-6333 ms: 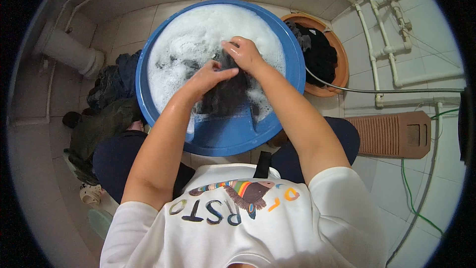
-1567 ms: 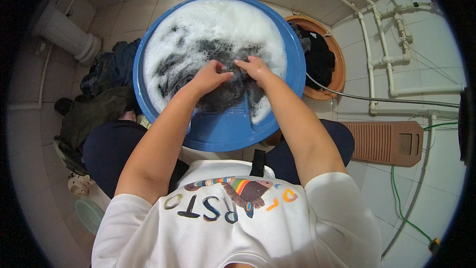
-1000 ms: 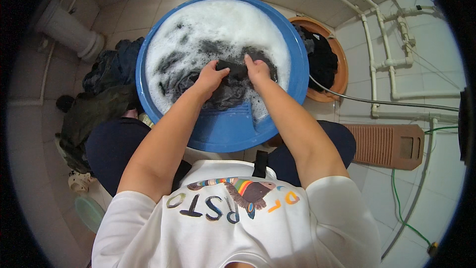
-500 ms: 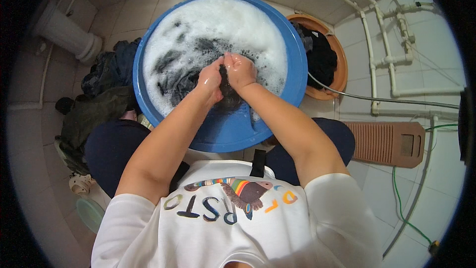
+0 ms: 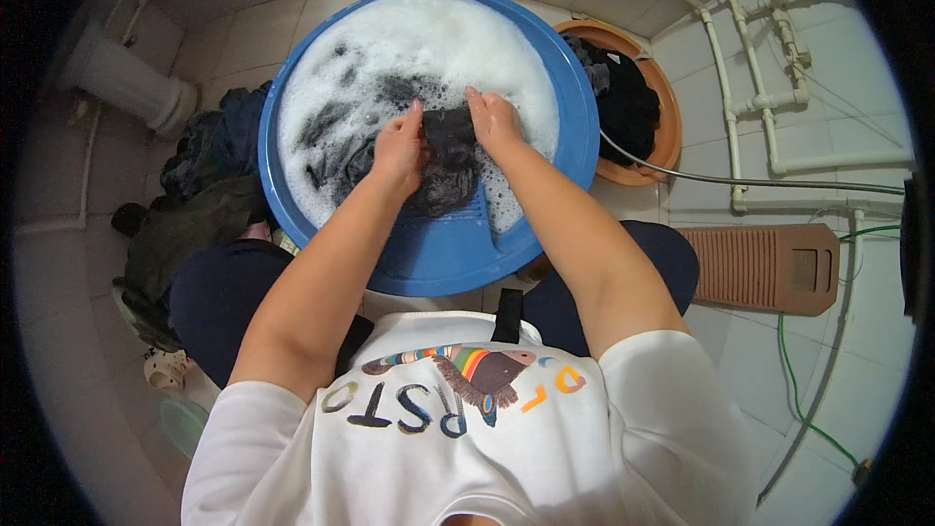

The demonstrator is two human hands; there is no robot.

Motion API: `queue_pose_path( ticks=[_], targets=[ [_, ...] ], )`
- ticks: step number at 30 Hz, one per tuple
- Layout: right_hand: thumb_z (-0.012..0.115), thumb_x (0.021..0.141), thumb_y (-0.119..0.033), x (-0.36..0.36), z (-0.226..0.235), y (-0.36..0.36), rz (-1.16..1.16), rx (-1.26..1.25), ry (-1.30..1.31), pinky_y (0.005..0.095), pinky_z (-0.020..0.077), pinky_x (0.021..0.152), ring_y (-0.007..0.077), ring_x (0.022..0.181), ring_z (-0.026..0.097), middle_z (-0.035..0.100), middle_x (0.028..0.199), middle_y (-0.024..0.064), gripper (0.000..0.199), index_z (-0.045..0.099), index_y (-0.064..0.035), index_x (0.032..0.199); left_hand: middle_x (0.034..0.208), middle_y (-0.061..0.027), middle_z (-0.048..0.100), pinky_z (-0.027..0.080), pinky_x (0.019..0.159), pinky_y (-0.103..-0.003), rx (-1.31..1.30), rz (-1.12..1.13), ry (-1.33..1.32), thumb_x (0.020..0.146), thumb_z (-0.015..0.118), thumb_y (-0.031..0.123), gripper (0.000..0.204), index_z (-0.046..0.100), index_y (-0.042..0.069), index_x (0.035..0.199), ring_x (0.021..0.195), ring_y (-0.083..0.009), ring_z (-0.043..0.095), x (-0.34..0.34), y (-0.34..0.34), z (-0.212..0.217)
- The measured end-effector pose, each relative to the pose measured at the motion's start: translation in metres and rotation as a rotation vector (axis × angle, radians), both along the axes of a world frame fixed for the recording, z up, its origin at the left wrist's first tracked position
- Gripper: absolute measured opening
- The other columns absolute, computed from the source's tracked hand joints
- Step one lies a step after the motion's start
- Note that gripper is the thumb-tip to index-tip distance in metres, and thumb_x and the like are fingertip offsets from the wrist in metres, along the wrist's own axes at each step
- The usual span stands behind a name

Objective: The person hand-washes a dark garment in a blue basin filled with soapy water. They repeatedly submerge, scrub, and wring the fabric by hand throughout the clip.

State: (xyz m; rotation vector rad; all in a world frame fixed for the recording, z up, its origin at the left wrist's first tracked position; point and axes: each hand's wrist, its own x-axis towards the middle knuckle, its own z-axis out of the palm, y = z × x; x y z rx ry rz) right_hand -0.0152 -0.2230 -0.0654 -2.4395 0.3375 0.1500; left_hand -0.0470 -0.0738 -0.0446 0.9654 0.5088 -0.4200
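A wide blue basin full of white suds stands in front of me. Over it, a wet dark grey garment stretches between my two hands; its kind is hidden by folds and foam. My left hand is closed on the garment's left side, thumb pointing up. At the right side my right hand grips the cloth the same way. The garment's lower part rests on the ribbed slope moulded into the basin's near side. More grey cloth lies in the foam to the left.
An orange basin with black clothes stands behind on the right. Dark clothes are heaped on the left floor. A brown washboard lies at my right, near a grey hose and white pipes.
My hands were together at the basin's middle and have moved apart. The grey garment is now spread between them.
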Motion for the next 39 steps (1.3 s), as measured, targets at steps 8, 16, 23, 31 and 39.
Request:
queue_pose_path(
  ticks=[8, 16, 23, 31, 39],
  targets=[
    [0.051, 0.080, -0.044, 0.001, -0.016, -0.013, 0.014, -0.110, 0.176, 0.0409, 0.0429, 0.075, 0.0356, 0.087, 0.056, 0.059, 0.092, 0.0201, 0.040, 0.059, -0.0049, 0.087, 0.093, -0.0077, 0.053, 0.042, 0.063, -0.030, 0.477, -0.184, -0.108, 0.083, 0.054, 0.019, 0.033, 0.046, 0.008, 0.113, 0.073, -0.0168, 0.051, 0.007, 0.006, -0.045],
    [0.054, 0.078, -0.034, -0.061, 0.036, 0.098, 0.565, 0.167, -0.590, 0.0420, 0.0448, 0.061, 0.0350, 0.067, 0.056, 0.057, 0.073, 0.0128, 0.028, 0.056, -0.0074, 0.069, 0.091, -0.0089, 0.056, 0.044, 0.072, -0.035, -0.190, 0.034, 0.021, 0.088, 0.043, 0.035, 0.032, 0.054, 0.007, 0.098, 0.083, -0.0208, 0.053, 0.001, 0.019, -0.046],
    [0.047, 0.082, -0.032, -0.031, 0.022, 0.056, 0.097, 0.171, -0.397, 0.0425, 0.0446, 0.057, 0.0366, 0.064, 0.056, 0.058, 0.067, 0.0163, 0.033, 0.059, -0.0055, 0.066, 0.096, -0.0110, 0.058, 0.048, 0.073, -0.039, -0.168, 0.080, 0.191, 0.084, 0.053, 0.031, 0.031, 0.055, 0.002, 0.095, 0.087, -0.0244, 0.056, -0.010, -0.006, 0.018],
    [0.052, 0.079, -0.035, -0.054, 0.029, 0.079, 0.261, 0.141, -0.593, 0.0433, 0.0429, 0.057, 0.0360, 0.062, 0.055, 0.055, 0.062, 0.0154, 0.032, 0.056, -0.0091, 0.061, 0.104, -0.0120, 0.055, 0.042, 0.079, -0.038, -0.412, 0.118, 0.211, 0.089, 0.038, 0.044, 0.040, 0.052, 0.010, 0.103, 0.094, -0.0281, 0.053, -0.013, 0.004, -0.004],
    [0.037, 0.080, -0.063, 0.004, 0.015, 0.029, -0.096, 0.850, -0.004, 0.0389, 0.0450, 0.064, 0.0247, 0.067, 0.058, 0.062, 0.079, 0.0095, 0.063, 0.058, -0.0047, 0.091, 0.092, -0.0154, 0.059, 0.043, 0.084, -0.041, -0.148, -0.103, -0.134, 0.083, 0.052, 0.020, 0.028, 0.052, -0.001, 0.101, 0.087, -0.0261, 0.057, 0.004, 0.001, 0.028]
  ],
)
